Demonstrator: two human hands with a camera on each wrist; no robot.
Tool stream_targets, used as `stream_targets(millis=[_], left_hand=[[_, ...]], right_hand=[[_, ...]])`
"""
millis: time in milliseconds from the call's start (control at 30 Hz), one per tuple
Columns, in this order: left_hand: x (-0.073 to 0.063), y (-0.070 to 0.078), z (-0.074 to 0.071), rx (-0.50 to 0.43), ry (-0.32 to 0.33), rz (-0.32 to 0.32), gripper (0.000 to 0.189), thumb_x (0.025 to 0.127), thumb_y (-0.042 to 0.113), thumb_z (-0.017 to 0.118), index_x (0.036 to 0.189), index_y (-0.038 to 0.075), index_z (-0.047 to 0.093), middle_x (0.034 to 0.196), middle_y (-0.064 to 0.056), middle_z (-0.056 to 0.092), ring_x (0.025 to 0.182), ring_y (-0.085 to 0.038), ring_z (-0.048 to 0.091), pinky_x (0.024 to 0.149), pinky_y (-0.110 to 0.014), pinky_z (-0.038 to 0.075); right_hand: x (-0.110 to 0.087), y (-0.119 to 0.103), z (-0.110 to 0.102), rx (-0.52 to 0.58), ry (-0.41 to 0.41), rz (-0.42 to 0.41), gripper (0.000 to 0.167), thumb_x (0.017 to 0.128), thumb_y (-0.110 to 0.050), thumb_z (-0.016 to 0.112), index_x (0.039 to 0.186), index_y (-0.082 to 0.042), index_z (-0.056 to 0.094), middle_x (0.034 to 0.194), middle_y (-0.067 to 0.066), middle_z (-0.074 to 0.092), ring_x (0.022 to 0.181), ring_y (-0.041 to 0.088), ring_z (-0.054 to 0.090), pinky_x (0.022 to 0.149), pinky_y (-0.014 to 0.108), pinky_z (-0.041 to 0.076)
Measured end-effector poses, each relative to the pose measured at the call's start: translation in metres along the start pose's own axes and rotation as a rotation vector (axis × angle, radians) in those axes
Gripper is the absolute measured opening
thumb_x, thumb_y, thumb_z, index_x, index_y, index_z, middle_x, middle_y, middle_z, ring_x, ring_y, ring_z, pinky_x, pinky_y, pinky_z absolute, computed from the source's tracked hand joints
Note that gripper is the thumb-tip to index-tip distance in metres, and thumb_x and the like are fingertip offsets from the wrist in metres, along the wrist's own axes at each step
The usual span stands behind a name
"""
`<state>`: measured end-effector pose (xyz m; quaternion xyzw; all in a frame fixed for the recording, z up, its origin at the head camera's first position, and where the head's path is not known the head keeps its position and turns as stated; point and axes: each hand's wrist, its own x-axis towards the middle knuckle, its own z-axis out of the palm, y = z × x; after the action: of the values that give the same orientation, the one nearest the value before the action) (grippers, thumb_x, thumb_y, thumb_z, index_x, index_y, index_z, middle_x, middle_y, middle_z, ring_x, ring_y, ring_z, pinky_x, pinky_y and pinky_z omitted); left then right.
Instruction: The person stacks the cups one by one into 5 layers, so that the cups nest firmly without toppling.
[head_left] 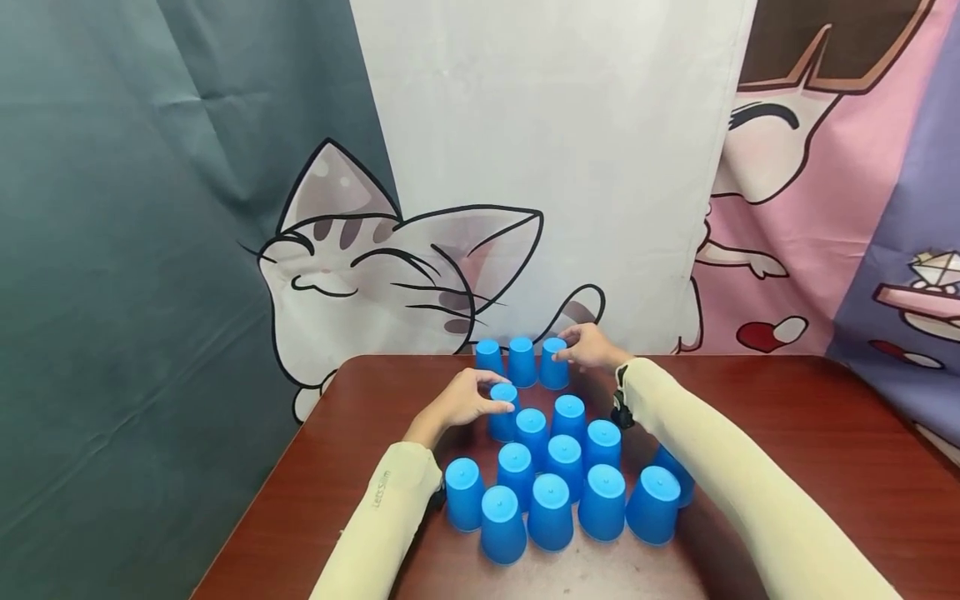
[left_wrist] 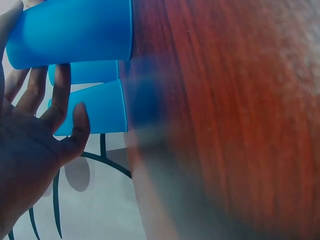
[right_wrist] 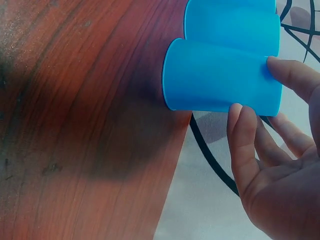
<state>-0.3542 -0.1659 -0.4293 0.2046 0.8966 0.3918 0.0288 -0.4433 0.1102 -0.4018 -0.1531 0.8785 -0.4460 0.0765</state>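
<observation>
Several blue plastic cups stand upside down on the table. My left hand (head_left: 465,400) pinches one blue cup (head_left: 501,426) near its base, thumb on one side and fingers on the other. Seen from the left wrist, this cup (left_wrist: 75,35) lies between thumb and fingers, with two more cups beyond. Farther back, my right hand (head_left: 590,346) holds the rightmost cup (head_left: 554,373) of a row of three at the table's far edge. Up close in the right wrist view, thumb and fingertips touch that cup (right_wrist: 220,77), and its neighbour (right_wrist: 230,25) stands right against it.
Nearer me, other upturned cups (head_left: 551,517) stand in staggered rows, one cup (head_left: 671,475) partly behind my right forearm. The brown wooden table (head_left: 787,433) reaches back to a printed cloth backdrop (head_left: 600,167) with a cartoon cat.
</observation>
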Motion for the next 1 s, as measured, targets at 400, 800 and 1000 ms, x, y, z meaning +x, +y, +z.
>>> stream_targets(millis=[400,800,1000], left_hand=[[0.003,0.002,0.002,-0.011,-0.01,0.007,0.05,0.085,0.042,0.078,0.124,0.014,0.068,0.113,0.002,0.07,0.109,-0.019,0.063,0.09,-0.04,0.055],[0.002,0.001,0.002,-0.019,0.004,0.004,0.048,0.085,0.04,0.078,0.123,0.013,0.068,0.113,0.0,0.07,0.11,-0.022,0.063,0.091,-0.044,0.054],[0.0,0.0,0.004,-0.014,0.019,-0.005,0.048,0.085,0.04,0.079,0.124,0.014,0.067,0.114,0.001,0.07,0.11,-0.021,0.063,0.092,-0.045,0.054]], right_hand=[[-0.007,0.002,-0.012,0.02,-0.015,0.004,0.057,0.089,-0.006,0.071,0.138,0.008,0.048,0.129,0.031,0.058,0.103,0.044,0.064,0.071,0.041,0.059],[-0.031,0.006,-0.029,0.016,-0.066,-0.001,0.055,0.091,-0.014,0.069,0.136,0.009,0.047,0.138,0.036,0.048,0.119,0.047,0.057,0.09,0.055,0.053],[-0.053,0.005,-0.031,-0.025,-0.114,-0.076,0.049,0.09,-0.015,0.072,0.129,0.008,0.054,0.13,0.033,0.057,0.107,0.04,0.064,0.081,0.048,0.058]])
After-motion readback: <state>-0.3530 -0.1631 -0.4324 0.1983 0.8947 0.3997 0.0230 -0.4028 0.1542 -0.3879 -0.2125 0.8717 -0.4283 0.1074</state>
